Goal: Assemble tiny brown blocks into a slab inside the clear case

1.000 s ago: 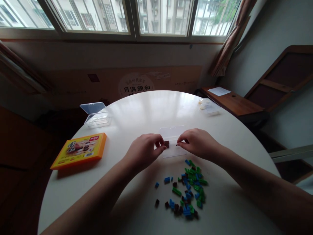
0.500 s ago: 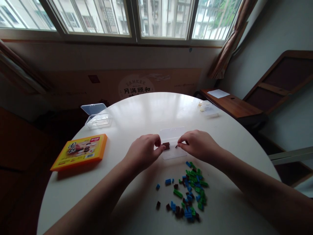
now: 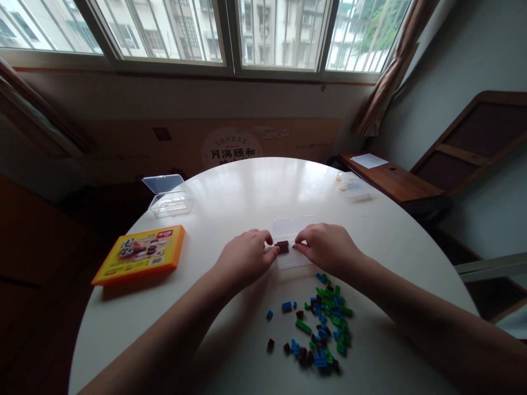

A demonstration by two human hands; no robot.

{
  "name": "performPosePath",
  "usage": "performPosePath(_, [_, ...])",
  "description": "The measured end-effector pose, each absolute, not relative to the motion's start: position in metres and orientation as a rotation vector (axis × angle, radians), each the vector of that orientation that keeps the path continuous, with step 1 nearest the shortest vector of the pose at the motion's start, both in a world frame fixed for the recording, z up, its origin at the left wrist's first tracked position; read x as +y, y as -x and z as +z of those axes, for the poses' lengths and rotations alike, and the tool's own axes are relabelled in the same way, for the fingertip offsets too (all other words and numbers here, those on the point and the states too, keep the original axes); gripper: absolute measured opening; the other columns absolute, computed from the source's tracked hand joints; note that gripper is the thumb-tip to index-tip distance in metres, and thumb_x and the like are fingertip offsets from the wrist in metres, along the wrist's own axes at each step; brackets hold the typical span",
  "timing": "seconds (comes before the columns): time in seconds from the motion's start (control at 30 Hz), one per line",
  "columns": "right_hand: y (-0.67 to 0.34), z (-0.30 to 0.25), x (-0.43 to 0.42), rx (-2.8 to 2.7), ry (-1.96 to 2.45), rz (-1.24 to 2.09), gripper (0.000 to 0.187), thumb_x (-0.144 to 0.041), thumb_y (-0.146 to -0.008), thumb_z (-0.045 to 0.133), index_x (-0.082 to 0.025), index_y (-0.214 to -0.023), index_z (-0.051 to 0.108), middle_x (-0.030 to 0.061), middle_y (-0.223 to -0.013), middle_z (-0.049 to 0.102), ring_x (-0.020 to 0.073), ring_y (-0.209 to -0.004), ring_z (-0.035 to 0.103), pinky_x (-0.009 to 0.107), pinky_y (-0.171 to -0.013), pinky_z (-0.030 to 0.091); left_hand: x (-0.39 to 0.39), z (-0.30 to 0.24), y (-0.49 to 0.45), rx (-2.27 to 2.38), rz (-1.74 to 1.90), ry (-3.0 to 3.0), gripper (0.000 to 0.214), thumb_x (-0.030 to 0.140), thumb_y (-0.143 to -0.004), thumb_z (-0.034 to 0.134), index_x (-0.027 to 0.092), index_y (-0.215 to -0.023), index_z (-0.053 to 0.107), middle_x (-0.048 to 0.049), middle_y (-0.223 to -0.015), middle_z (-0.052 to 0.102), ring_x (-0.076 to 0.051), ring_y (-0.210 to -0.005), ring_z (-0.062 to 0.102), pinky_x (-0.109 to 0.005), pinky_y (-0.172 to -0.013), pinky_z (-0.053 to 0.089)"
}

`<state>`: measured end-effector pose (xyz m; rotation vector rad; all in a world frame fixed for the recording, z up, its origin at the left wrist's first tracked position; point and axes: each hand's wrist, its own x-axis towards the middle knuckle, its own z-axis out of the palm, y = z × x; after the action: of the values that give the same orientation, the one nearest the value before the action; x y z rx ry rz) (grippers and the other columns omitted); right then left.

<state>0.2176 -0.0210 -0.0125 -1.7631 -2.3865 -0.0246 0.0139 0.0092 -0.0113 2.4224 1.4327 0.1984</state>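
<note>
An opened clear plastic box [image 3: 293, 224] lies on the white table, and a small block of joined dark brown bricks [image 3: 283, 247] sits in its near half. My left hand [image 3: 250, 252] is at the left side of these bricks, thumb and forefinger closed at their edge. Just to their right, my right hand [image 3: 323, 245] pinches a tiny dark brown brick [image 3: 293, 246] between thumb and fingertips. Nearer to me is a loose pile of green, blue and brown bricks [image 3: 329, 312], with a few strays to its left.
On the left lies a yellow and orange game box [image 3: 142, 255], with an open clear plastic case [image 3: 171, 203] behind it. A clear packet [image 3: 354, 186] rests at the back right of the round table [image 3: 230, 192]. Beyond stands a wooden desk [image 3: 395, 181].
My right hand has brought the tiny brown brick slightly left, closer to the joined bricks. My left hand keeps its place beside them. The whole view has shifted a little.
</note>
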Motion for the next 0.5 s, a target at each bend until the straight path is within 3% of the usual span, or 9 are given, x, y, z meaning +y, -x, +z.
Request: performPosePath(0.5, [-0.2142,-0.0128,-0.0278,-2.365,1.746,-0.054,0.023,-0.030,-0.090,0.054,-0.026,-0.090,0.077,0.0027,-0.085,0.074,0.0186,-0.073,0.066,0.028,-0.057,0.042,0.0113,-0.0107,-0.0134,1.409,0.223,-2.369,0.033,0.048,-0.086,0.051,0.022,-0.096,0.068,-0.0078,-0.098,0.071,-0.025,-0.085,0.064,-0.033,-0.066,0.045])
